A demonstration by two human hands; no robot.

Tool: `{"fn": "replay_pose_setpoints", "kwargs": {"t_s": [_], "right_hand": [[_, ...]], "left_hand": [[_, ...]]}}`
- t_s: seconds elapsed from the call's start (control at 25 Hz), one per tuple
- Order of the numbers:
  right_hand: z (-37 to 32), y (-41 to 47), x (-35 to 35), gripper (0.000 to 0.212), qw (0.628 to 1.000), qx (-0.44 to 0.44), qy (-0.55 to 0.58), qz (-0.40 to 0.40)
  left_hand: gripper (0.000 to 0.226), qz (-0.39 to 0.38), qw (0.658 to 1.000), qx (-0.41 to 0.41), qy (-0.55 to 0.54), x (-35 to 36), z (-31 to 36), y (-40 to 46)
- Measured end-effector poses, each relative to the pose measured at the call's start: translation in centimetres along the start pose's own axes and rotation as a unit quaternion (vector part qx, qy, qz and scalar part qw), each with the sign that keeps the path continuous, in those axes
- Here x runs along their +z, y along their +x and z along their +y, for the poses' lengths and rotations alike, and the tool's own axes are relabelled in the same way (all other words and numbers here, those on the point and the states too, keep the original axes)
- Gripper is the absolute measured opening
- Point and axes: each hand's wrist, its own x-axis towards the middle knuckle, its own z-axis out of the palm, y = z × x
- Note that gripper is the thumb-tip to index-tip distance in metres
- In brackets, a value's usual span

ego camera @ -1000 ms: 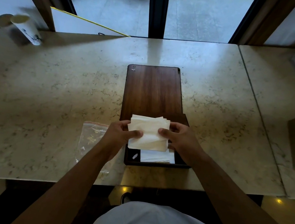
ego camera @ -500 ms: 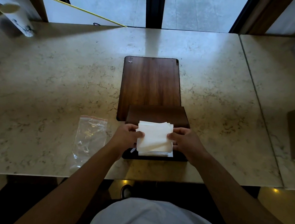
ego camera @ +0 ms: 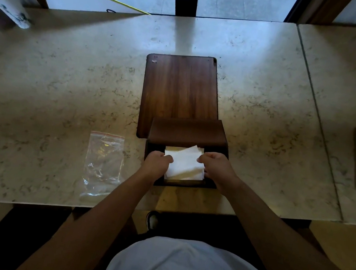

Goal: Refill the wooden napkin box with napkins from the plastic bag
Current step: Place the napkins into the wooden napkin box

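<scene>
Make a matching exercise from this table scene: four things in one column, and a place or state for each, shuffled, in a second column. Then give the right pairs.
Things:
1. napkins
2. plastic bag
3. wooden lid
4. paper cup

Places or states:
A. at the far left corner of the table
B. lying flat beyond the wooden box
C. held between the left hand and the right hand, over the box
D. see-through, lying flat left of the box

Pairs: 1-C, 2-D, 3-B, 4-A
</scene>
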Motion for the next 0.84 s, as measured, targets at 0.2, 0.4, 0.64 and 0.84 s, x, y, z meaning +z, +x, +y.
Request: {"fn": "replay_pose_setpoints", "kwargs": {"t_s": [0.2, 0.4, 0.64, 0.84], "right_hand": [[0.3, 0.7, 0.4, 0.021, 1.000, 0.025, -0.012, -0.001], [0.5, 0.9, 0.2, 0.027, 0.998, 0.015, -0.061, 0.022], [0.5, 1.2, 0.0, 0.032, 0.984, -0.015, -0.175, 0.029], [0.6, 1.2, 0.0, 0.033, 0.976, -0.041, -0.212, 0.031]], "left_hand": [[0.017, 0.021, 0.999, -0.011, 0.027, 0.4, 0.4, 0.6], [0.020, 0.026, 0.993, 0.040, 0.104, 0.1, -0.2, 0.7], [0.024, 0.096, 0.962, 0.121, 0.225, 0.8, -0.7, 0.0], [0.027, 0.110, 0.951, 0.151, 0.244, 0.9, -0.8, -0.2]]}}
